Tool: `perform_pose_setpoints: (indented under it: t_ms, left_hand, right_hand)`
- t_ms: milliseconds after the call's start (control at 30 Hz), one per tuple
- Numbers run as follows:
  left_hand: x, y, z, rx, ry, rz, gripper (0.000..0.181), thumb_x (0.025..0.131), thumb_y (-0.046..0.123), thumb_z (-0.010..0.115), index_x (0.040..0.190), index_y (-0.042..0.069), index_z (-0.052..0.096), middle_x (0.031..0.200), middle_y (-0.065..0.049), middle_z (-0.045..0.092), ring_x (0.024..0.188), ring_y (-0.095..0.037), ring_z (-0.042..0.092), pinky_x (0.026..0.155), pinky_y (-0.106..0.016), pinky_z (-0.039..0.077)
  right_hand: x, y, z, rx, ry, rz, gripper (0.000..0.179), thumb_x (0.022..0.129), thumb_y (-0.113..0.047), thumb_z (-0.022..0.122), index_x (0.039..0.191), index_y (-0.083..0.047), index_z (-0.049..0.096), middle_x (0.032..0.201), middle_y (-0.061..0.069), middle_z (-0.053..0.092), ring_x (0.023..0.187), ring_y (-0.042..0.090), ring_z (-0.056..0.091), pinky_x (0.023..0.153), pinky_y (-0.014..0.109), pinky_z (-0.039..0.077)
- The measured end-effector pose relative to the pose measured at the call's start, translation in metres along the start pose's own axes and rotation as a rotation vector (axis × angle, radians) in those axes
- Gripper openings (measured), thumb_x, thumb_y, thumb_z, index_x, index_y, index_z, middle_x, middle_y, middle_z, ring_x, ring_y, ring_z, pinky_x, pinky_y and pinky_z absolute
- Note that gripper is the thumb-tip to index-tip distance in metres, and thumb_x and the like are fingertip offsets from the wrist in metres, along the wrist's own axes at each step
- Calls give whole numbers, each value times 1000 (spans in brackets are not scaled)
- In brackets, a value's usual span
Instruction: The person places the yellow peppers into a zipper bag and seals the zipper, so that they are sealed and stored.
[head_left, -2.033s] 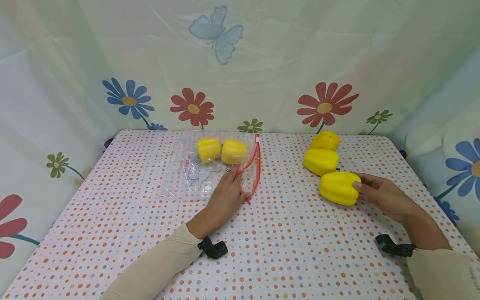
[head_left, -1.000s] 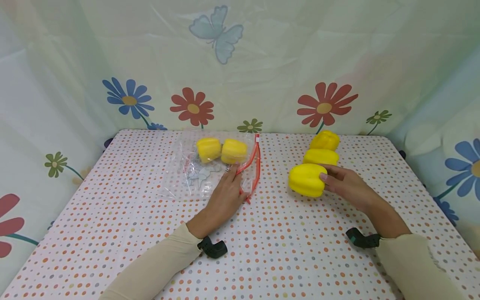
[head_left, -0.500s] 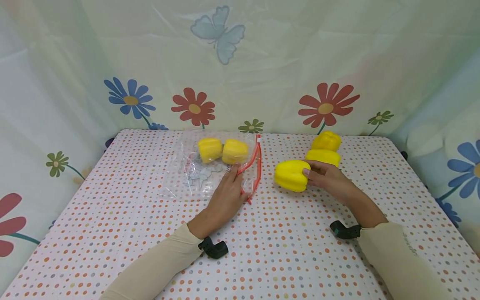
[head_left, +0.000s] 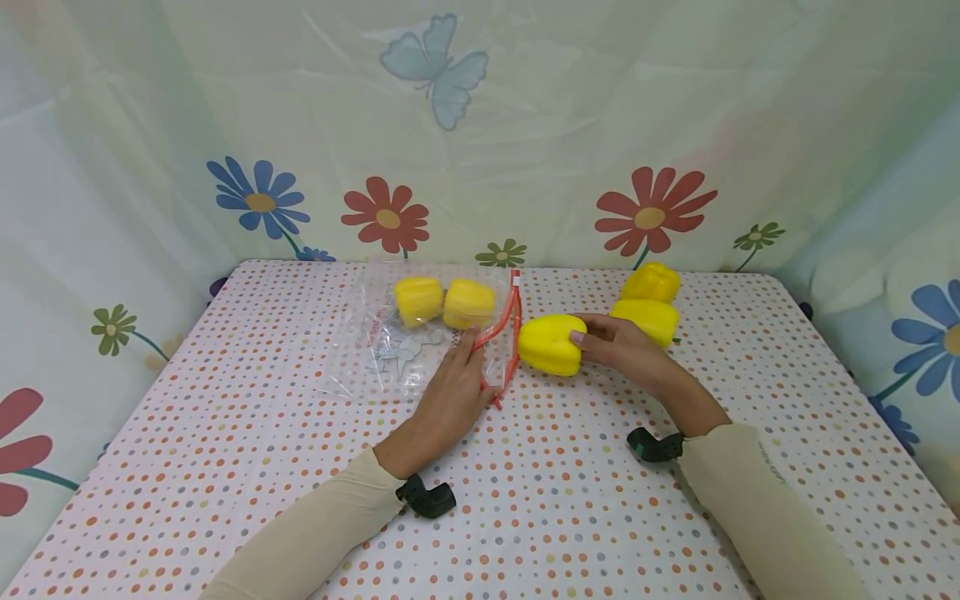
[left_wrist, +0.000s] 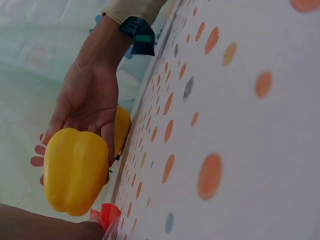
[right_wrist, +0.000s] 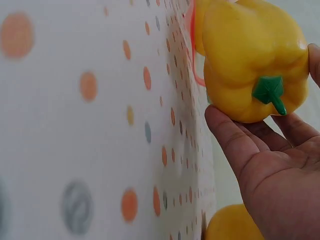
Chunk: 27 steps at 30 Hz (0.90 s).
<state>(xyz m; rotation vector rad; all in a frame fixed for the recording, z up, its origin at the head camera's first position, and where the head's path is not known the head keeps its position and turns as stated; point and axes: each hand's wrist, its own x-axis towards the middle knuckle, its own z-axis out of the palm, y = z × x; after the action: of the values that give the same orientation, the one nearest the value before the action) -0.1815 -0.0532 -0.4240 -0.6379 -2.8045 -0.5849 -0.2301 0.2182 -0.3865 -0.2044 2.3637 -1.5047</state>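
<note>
The table top [head_left: 187, 417] is white with orange, grey and yellow dots. Along the far edge hangs a pale green backdrop [head_left: 555, 108] printed with 1 blue butterfly [head_left: 448, 83] and 2 red flowers [head_left: 387, 218]. Flowered sheets [head_left: 82, 208] flank the left and right edges. The light is soft and even.

1. Holds a yellow pepper [left_wrist: 75, 172] in the right hand [left_wrist: 90, 102], with palm facing the camera;
2. Half hides a second yellow pepper [left_wrist: 121, 131] behind that hand;
3. Touches a red strip [left_wrist: 109, 215] with the left hand [left_wrist: 47, 223], cut off at lower left;
4. Wears a dark wrist mount [left_wrist: 139, 35] and beige sleeve [left_wrist: 134, 9] at the top;
5. Looks across a white cloth [left_wrist: 250, 135] dotted orange and grey.
</note>
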Motion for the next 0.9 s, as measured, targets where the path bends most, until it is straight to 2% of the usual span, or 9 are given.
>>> perform_pose_setpoints:
  t_ms: [267, 500, 667, 900]
  left_hand:
    - [0, 1, -1, 5, -18, -6, 64, 87, 24, 75, 136, -8, 48, 157, -18, 23, 134, -37, 38, 111, -40, 29]
    - [0, 0, -1, 10, -15, -3, 63, 86, 25, 76, 134, -7, 50, 157, -18, 23, 134, -36, 38, 111, -41, 29]
    - [1, -1, 0, 11, -1, 5, 59, 86, 24, 76, 131, -7, 52, 156, -18, 24, 134, -36, 39, 111, -41, 30]
    - [0, -1, 0, 0, 0, 9, 59, 86, 23, 77, 131, -6, 53, 156, -17, 24, 135, -36, 38, 111, -40, 29]
  right_hand:
    - [13, -4, 10, -5, -41, -12, 72, 92, -45, 65, 148, -9, 38, 141, 12, 47, 122, 30, 51, 101, 45, 42]
    - [23, -6, 14, -54, -24, 44, 74, 90, -51, 64, 149, -15, 39, 144, 9, 45, 124, 28, 49, 103, 45, 41]
    - [30, -6, 15, -67, -8, 53, 77, 91, -55, 60, 151, -15, 35, 147, 9, 42, 125, 28, 47, 103, 46, 40]
    - [40, -6, 16, 15, 4, 44, 82, 87, -61, 60, 152, -17, 34, 148, 6, 41, 128, 25, 45, 104, 46, 39]
